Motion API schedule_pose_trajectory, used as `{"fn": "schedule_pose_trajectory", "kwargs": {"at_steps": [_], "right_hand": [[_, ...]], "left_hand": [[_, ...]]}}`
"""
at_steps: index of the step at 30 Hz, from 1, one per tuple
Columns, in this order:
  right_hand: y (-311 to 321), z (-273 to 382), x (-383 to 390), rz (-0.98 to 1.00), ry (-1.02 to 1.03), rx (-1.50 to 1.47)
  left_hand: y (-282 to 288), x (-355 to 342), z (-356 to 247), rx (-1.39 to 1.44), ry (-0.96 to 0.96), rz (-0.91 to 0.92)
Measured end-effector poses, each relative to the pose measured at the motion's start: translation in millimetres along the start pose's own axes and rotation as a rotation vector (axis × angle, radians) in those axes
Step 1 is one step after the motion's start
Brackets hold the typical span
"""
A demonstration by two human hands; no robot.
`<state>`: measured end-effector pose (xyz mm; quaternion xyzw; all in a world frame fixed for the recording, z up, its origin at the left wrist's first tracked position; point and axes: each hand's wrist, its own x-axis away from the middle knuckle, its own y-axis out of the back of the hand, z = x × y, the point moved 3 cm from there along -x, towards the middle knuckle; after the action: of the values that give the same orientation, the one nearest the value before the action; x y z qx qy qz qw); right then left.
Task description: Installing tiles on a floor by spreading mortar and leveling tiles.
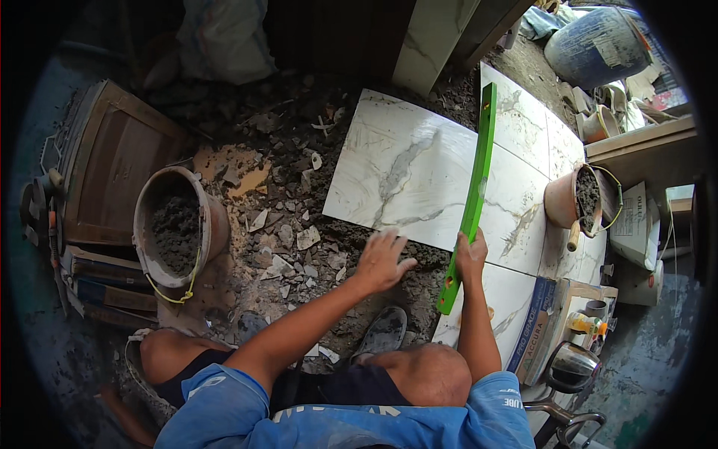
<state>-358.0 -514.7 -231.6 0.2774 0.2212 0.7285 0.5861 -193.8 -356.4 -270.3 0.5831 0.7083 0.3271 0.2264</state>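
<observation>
A green spirit level (474,196) lies lengthwise along the seam between a white marbled tile (404,168) and the tiles (512,194) to its right. My right hand (471,256) is closed around the level near its lower end. Over the near edge of the marbled tile, my left hand (381,260) is held with its fingers spread and nothing in it. Whether its fingertips touch the tile edge, I cannot tell. Dark mortar (426,256) shows along the tile's near edge.
On the left a bucket of mortar (176,228) stands beside broken rubble (284,239). Another bucket (576,198), with a wooden-handled tool (574,236), is on the right-hand tiles. Tile boxes (546,322) lie at lower right, and a blue drum (598,49) sits far right.
</observation>
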Motion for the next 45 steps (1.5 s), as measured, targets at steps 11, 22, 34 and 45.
{"fn": "schedule_pose_trajectory", "kwargs": {"at_steps": [11, 22, 34, 45], "right_hand": [[-23.7, -1.7, -57.0, 0.299, 0.487, 0.316], [-65.9, -17.8, -80.9, 0.48, 0.533, 0.561], [-55.3, -27.2, -82.6, 0.422, 0.456, 0.628], [150.0, -201.8, -63.0, 0.038, 0.135, 0.543]], "left_hand": [[38.4, -44.0, 116.9, -0.415, 0.21, -0.077], [45.9, -49.5, 109.4, -0.429, 0.255, -0.055], [51.0, -52.1, 107.1, -0.465, 0.27, -0.003], [75.2, -31.2, 140.7, -0.538, -0.102, 0.117]]}}
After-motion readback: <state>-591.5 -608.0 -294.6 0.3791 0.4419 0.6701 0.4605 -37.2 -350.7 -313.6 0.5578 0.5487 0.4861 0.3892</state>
